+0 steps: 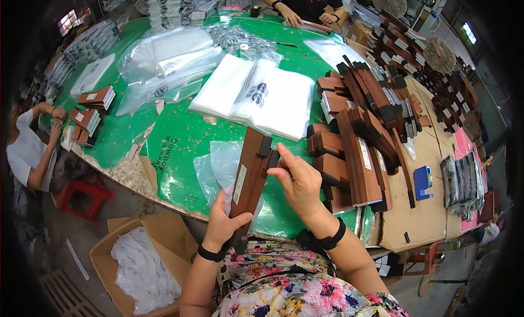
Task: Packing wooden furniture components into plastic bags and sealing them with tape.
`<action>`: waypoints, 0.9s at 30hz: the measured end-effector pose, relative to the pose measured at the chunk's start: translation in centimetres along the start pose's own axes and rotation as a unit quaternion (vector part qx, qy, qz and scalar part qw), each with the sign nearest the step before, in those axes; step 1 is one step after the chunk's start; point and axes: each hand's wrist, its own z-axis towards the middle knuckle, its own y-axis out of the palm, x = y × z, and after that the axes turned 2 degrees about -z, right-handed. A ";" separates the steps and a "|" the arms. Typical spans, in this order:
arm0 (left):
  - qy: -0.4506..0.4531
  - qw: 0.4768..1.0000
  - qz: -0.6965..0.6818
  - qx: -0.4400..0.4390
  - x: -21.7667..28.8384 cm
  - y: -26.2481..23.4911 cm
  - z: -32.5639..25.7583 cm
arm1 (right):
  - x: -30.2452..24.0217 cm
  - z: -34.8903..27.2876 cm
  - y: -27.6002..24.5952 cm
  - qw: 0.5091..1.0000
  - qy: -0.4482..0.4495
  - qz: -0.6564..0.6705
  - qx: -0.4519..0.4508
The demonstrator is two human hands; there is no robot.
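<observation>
My left hand [222,223] grips the lower end of a stack of long brown wooden slats [250,172] with black end pieces and a white label, held upright and tilted over the table edge. My right hand [299,181] is at the stack's upper end, with the fingers pinching a black end piece [273,157]. A clear plastic bag [221,167] lies on the green table [180,137] right behind the stack. Just right of my right hand is a pile of the same brown wooden pieces [355,148].
A stack of white flat bags [256,96] and crumpled clear bags [164,60] lie further back. An open cardboard box [139,257] with white bags stands on the floor at lower left. One person sits at the left [27,153], another works at the far side [305,6].
</observation>
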 end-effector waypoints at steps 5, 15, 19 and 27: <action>0.004 1.000 0.005 -0.003 -0.2 -0.1 0.0 | 0.3 -0.2 0.3 1.000 -0.007 -0.003 0.000; 0.013 1.000 0.006 0.010 -0.1 0.2 0.1 | 0.5 -0.1 0.6 0.999 -0.028 -0.022 0.008; 0.015 1.000 0.019 0.009 -0.2 0.1 0.2 | 0.5 -0.1 0.7 0.999 -0.030 -0.040 0.009; 0.011 1.000 0.016 0.002 -0.1 0.0 0.0 | 0.8 0.5 -0.2 0.986 -0.092 -0.142 -0.013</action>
